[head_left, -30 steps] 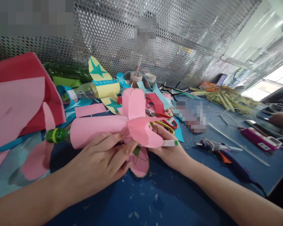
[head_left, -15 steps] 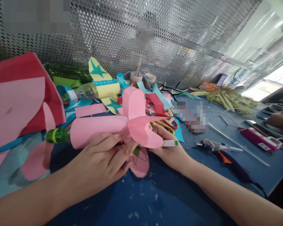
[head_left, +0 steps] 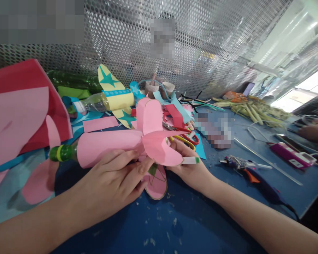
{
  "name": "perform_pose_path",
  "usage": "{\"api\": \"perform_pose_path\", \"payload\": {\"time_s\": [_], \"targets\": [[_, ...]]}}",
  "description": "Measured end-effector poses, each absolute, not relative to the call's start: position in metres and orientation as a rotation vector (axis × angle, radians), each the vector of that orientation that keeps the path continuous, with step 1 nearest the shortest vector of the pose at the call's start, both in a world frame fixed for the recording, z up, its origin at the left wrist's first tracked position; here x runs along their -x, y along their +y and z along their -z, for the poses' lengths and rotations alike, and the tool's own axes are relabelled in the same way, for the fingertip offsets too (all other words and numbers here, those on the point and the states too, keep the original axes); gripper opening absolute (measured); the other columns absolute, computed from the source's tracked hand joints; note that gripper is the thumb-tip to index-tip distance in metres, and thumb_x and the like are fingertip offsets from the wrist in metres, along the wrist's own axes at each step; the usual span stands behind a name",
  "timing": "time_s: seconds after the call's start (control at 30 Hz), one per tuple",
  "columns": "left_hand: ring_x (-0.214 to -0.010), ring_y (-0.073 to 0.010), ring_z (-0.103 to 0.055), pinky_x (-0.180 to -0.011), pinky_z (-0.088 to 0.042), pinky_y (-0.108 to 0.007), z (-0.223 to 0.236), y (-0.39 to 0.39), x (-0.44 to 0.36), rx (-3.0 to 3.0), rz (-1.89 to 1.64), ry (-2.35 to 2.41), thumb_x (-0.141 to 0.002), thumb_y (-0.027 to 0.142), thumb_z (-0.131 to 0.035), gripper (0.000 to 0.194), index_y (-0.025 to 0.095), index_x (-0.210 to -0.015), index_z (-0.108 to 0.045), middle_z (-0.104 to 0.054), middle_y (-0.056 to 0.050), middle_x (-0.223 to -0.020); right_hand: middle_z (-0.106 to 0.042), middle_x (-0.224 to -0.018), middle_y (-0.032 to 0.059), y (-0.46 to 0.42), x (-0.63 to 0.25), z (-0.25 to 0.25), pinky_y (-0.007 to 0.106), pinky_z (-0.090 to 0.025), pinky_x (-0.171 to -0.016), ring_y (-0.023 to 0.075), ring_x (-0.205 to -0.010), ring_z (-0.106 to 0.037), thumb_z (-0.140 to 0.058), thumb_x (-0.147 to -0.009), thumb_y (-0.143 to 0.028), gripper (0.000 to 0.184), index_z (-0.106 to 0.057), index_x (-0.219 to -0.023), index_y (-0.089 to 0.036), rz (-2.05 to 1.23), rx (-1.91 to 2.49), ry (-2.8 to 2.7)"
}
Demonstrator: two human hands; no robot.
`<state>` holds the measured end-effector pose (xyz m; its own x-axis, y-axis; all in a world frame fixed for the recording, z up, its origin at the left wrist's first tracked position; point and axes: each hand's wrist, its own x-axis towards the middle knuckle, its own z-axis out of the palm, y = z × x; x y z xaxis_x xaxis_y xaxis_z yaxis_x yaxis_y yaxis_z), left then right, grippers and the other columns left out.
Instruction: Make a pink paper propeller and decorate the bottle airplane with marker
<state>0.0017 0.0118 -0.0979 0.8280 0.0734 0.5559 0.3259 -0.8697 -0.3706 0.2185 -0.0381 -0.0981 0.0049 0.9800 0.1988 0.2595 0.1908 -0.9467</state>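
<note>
A green plastic bottle [head_left: 65, 152] lies sideways, its body wrapped in pink paper [head_left: 108, 143] and its neck pointing left. Pink paper fins [head_left: 163, 148] stick out at the right end, and the lower fin [head_left: 157, 183] carries a drawn star outline. My left hand [head_left: 122, 173] is closed around the wrapped body near the fins. Behind the front fin, my right hand [head_left: 187, 158] has its fingertips partly hidden. A white pen with a green end [head_left: 192, 160] pokes out past that fin, in my right hand.
Scissors [head_left: 192, 137] lie among paper scraps behind the fins. A glue gun [head_left: 262, 183] and a purple power strip [head_left: 293, 155] are on the right, near another person's hand [head_left: 314, 132]. A yellow paper-wrapped bottle [head_left: 119, 100] stands farther back; red and pink sheets [head_left: 42, 102] lie left.
The view has shifted very slightly. Both hands keep their hold, and the pink-wrapped bottle has barely moved.
</note>
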Motion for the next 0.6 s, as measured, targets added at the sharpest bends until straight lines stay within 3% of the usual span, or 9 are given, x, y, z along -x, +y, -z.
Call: {"api": "perform_pose_path", "payload": {"time_s": [0.2, 0.4, 0.6], "targets": [[-0.101, -0.0280, -0.059, -0.086, -0.050, -0.045, 0.098, 0.012, -0.002, 2.559, 0.735, -0.271, -0.091, 0.011, -0.041, 0.028, 0.016, -0.108, -0.062, -0.069, -0.007, -0.093, -0.043, -0.054, -0.0092, -0.041, -0.223, 0.092, 0.022, -0.035, -0.044, 0.0079, -0.043, -0.040, -0.065, -0.079, -0.036, 0.028, -0.043, -0.068, -0.023, -0.991, 1.243, -1.227], [-0.098, -0.0268, -0.061, -0.085, -0.053, -0.043, 0.096, 0.012, -0.001, 2.560, 0.733, -0.272, -0.091, 0.014, -0.044, 0.026, 0.017, -0.109, -0.062, -0.069, -0.005, -0.087, -0.043, -0.044, -0.0095, -0.045, -0.230, 0.093, 0.021, -0.025, -0.039, 0.0071, -0.039, -0.035, -0.065, -0.080, -0.037, 0.032, -0.041, -0.064, -0.023, -1.067, 1.304, -1.297], [-0.097, -0.0274, -0.063, -0.083, -0.055, -0.045, 0.093, 0.012, -0.004, 2.581, 0.788, -0.310, -0.093, 0.015, -0.040, 0.029, 0.016, -0.112, -0.062, -0.071, -0.008, -0.089, -0.044, -0.046, -0.0092, -0.042, -0.228, 0.094, 0.021, -0.025, -0.040, 0.0071, -0.040, -0.036, -0.067, -0.077, -0.040, 0.035, -0.039, -0.064, -0.023, -1.058, 1.338, -1.284]]}}
